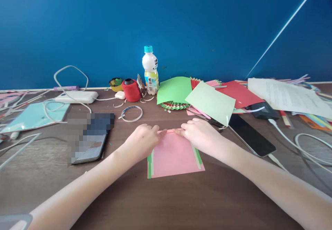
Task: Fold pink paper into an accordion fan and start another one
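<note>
A pink paper sheet (174, 155) with green strips along both sides lies flat on the brown table (166, 199) in front of me. My left hand (142, 141) rests on its far left corner with the fingers curled and pinched on the folded far edge. My right hand (198, 134) presses the far right corner, fingertips pinching the same fold. The two hands almost meet at the middle of that edge.
A phone (89, 143) lies to the left and a dark phone (250, 135) to the right. Behind stand a bottle (150, 71), a red roll (131, 90), a tape ring (131, 113), green sheets (210, 102), pleated paper, a power bank (76, 97) and white cables.
</note>
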The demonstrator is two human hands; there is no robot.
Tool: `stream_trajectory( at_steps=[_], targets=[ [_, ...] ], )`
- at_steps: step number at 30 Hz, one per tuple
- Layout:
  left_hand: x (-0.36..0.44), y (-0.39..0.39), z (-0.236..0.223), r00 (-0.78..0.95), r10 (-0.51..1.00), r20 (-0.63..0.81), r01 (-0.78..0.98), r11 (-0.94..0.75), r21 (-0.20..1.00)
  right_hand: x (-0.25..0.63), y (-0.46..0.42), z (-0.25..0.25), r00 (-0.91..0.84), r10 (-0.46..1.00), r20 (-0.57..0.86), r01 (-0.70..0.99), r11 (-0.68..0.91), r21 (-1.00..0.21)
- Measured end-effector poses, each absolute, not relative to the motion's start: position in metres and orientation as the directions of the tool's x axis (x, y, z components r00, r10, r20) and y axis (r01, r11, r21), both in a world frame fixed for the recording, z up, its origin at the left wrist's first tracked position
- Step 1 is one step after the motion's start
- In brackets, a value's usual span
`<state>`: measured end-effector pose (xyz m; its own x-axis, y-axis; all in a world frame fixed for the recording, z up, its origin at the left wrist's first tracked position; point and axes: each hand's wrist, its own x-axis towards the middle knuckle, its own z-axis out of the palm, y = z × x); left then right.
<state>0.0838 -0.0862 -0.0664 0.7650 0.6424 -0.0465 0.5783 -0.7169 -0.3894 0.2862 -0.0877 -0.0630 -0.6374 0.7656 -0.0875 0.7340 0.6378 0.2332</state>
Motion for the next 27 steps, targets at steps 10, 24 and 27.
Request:
stream_trajectory(
  at_steps=[10,24,27],
  targets=[
    [0.085,-0.075,-0.073,0.727,0.682,0.081,0.679,-0.695,-0.236,0.294,-0.072,-0.061,-0.601,0.799,-0.028,0.799,0.6,-0.032],
    [0.077,-0.065,-0.062,0.598,0.801,-0.006,0.719,-0.533,0.447,0.32,-0.042,-0.069,-0.589,0.775,-0.227,0.603,0.235,-0.762],
    [0.077,-0.064,-0.058,0.6,0.798,0.047,0.703,-0.554,0.446,0.32,-0.042,-0.065,-0.617,0.764,-0.188,0.607,0.31,-0.732]
  ],
)
